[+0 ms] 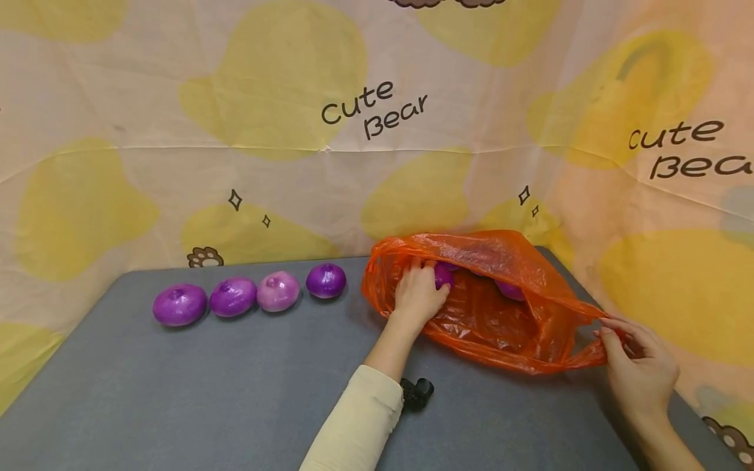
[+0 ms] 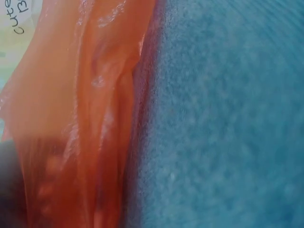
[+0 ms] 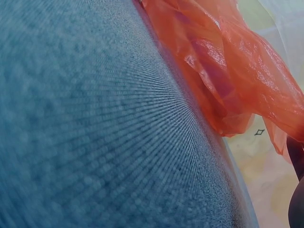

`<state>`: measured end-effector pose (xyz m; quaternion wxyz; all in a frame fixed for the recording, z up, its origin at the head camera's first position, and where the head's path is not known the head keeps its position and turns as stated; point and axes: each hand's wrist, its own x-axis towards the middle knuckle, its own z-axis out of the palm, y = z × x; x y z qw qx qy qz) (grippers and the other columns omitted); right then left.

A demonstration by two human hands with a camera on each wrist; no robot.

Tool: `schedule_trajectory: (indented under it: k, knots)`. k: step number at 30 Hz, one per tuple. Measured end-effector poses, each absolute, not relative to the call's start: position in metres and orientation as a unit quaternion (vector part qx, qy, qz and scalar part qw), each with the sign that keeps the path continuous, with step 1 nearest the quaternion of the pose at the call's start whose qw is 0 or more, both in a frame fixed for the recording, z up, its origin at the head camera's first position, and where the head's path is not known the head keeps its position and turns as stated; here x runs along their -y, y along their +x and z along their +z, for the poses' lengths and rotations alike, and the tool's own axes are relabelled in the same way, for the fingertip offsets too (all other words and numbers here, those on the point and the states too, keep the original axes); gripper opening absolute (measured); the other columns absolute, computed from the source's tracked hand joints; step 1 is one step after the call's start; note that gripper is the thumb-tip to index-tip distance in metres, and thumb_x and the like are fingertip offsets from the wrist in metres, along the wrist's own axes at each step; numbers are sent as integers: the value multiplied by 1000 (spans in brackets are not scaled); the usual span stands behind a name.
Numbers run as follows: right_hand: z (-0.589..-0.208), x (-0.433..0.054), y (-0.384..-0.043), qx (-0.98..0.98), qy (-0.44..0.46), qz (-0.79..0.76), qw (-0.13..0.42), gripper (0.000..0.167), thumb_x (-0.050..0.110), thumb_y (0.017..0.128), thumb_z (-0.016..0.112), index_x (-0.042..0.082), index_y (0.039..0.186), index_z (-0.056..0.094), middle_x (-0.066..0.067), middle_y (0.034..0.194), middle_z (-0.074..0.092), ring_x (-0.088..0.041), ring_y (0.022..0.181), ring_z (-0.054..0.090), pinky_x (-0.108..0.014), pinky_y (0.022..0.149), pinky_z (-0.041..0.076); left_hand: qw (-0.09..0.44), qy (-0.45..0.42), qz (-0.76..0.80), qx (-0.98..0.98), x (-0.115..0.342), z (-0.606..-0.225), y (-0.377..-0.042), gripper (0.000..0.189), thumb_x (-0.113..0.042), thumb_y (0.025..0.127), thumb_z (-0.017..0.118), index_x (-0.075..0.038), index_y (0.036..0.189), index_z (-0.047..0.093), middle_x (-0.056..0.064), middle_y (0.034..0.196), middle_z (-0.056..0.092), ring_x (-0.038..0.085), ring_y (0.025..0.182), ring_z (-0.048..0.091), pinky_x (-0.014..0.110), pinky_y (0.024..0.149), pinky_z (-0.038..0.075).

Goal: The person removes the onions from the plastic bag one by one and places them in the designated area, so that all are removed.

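An orange plastic bag (image 1: 489, 353) lies on its side with its mouth spread wide. Through that mouth reaches my left hand (image 1: 419, 294), its fingers and thumb around a purple onion (image 1: 444, 275) inside. Another onion (image 1: 510, 290) shows deeper in the bag, partly covered by the film. At the bag's right end, my right hand (image 1: 642, 366) pinches the handle between thumb and fingers. Orange film (image 2: 71, 95) covers much of the left wrist view, with fingers dimly visible behind it. In the right wrist view, the bag (image 3: 213, 61) stretches toward dark fingers (image 3: 297, 204) at the edge.
Left of the bag, several onions stand in a row: a large purple onion (image 1: 179, 305), another purple one, a paler pink onion (image 1: 278, 292) and a dark purple onion (image 1: 326, 281). A black device (image 1: 418, 394) shows beside the left sleeve. Printed cloth (image 1: 283, 196) walls the grey table (image 1: 235, 392).
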<state>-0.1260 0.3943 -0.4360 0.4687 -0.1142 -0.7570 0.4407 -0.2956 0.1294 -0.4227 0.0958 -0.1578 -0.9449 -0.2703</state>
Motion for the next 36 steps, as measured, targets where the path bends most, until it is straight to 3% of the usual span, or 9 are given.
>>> schedule_trajectory:
  k: [10, 20, 28, 36]
  knots:
    - [-435, -394, -126, 758, -111, 439, 469, 16, -6, 88, 70, -12, 101, 74, 24, 103, 70, 13, 80, 66, -2, 73, 50, 39, -188, -287, 938, -126, -417, -291, 51, -40, 86, 79, -19, 129, 62, 8, 122, 70, 24, 111, 68, 40, 96, 56]
    - [-435, -395, -122, 762, -119, 435, 465, 15, -4, 88, 70, -10, 101, 75, 25, 103, 69, 15, 79, 66, -2, 69, 50, 32, -201, -257, 945, -136, -418, -276, 64, -43, 78, 86, -17, 128, 55, 6, 125, 65, 23, 111, 68, 37, 96, 56]
    - [-437, -395, -123, 751, -114, 455, 464, 16, -6, 87, 70, -13, 101, 74, 20, 104, 71, 12, 79, 67, -3, 68, 51, 57, -215, -254, 941, -139, -413, -267, 63, -45, 76, 86, -20, 126, 57, 3, 116, 67, 19, 100, 69, 31, 89, 58]
    - [-436, -394, -124, 753, -104, 453, 466, 16, -6, 86, 70, -13, 100, 74, 23, 101, 70, 13, 81, 66, -2, 71, 50, 112, -239, -293, 919, -129, -378, -240, 59, -47, 76, 82, -23, 125, 59, -2, 116, 69, 14, 94, 69, 27, 83, 58]
